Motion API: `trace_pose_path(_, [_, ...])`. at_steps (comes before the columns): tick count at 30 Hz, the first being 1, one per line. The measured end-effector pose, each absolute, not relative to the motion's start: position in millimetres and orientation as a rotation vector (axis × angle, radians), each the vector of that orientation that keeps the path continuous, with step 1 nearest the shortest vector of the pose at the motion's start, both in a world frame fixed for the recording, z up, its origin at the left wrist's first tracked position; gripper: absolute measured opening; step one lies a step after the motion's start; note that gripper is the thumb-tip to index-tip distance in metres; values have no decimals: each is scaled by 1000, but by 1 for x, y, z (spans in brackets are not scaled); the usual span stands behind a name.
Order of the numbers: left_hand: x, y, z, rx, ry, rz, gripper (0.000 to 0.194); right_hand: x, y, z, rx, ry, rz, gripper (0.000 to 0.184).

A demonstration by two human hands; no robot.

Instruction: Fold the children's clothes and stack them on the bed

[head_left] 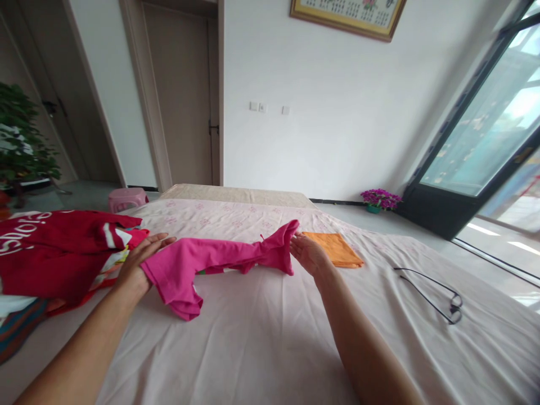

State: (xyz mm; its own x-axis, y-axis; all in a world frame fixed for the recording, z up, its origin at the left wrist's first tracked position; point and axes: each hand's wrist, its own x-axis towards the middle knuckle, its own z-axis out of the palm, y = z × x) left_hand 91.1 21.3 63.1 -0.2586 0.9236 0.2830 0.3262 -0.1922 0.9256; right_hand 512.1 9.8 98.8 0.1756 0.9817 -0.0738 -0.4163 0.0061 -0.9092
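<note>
A bright pink short-sleeved garment point(228, 254), folded into a long narrow strip, stretches between my hands above the bed. My left hand point(141, 259) is at its left end, fingers stretched out behind the cloth and the thumb hidden by it. One sleeve-like end droops toward me there. At the flared right end, my right hand point(310, 253) has its palm turned up and its fingertips against the raised edge. Those fingers are extended, not wrapped round the fabric. Small green and white patches show under the pink cloth.
Red clothes point(54, 253) are heaped at the left, over striped fabric point(23, 329). A folded orange cloth point(337, 249) lies beyond my right hand, with black-framed glasses point(439, 295) farther right on the pale bed sheet point(253, 349). A pink stool point(127, 198) stands past the bed.
</note>
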Motion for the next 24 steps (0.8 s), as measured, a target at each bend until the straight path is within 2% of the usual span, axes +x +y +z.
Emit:
trace_pose_path(4, [87,25,59,1063,1446,1232,45,502,18,72,-1237,-922,1012,33])
trace_pose_path(7, [91,19,72,1363,1492,1255,52,499,18,56,-1474,-1320,667,50])
trace_pose_path(10, [112,3,86,1788,1532,1162,49,497,14,45,-1738,-1601,359,61])
trace_pose_path(12, [135,-11,85,2081,1572,936,41,496,11,41,-1870,-1702,244,53])
trace_pose_path(15, [170,-28,67,2490,1697,652,36,496,8,42,-1921,-1816,176,23])
trace_pose_path(18, [187,-30,48,2643,1798,522,24,496,10,46,-1810,-1766,80,23])
trace_pose_path(21, [182,-24,52,2636,1870,614,23,495,14,53,-1638,-1544,170,22])
trace_pose_path(24, [165,-22,80,2548,1904,982,20,492,14,64,-1456,-1306,416,22])
